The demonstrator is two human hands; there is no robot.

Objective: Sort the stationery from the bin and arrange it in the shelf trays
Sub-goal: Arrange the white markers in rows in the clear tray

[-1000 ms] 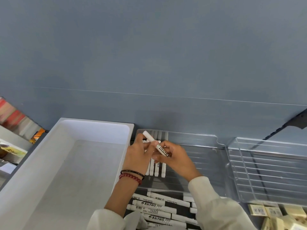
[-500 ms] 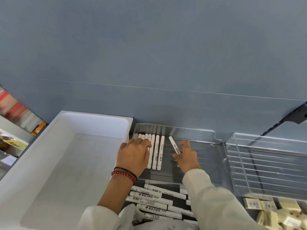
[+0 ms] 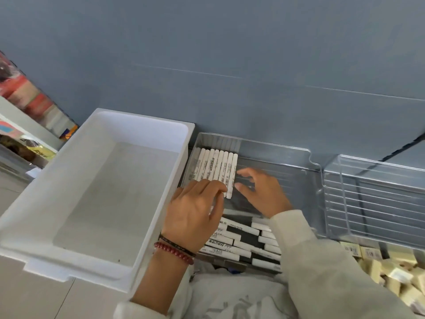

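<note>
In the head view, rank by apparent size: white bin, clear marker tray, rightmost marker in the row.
1. white bin
2. clear marker tray
3. rightmost marker
Bin's nearness may overstate its lead.

Blurred right hand (image 3: 264, 194) (markers (image 3: 217, 168) partly under left fingers (image 3: 212, 186))

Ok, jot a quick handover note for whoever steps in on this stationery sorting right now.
Left hand: open, fingertips resting on the near ends of the white markers. Right hand: open, holding nothing, beside that row.
Done: markers lie side by side at the left of the clear tray. White bin sits left of it.
Left: the loose markers in front of that tray probably go next; second clear tray not yet filled.
</note>
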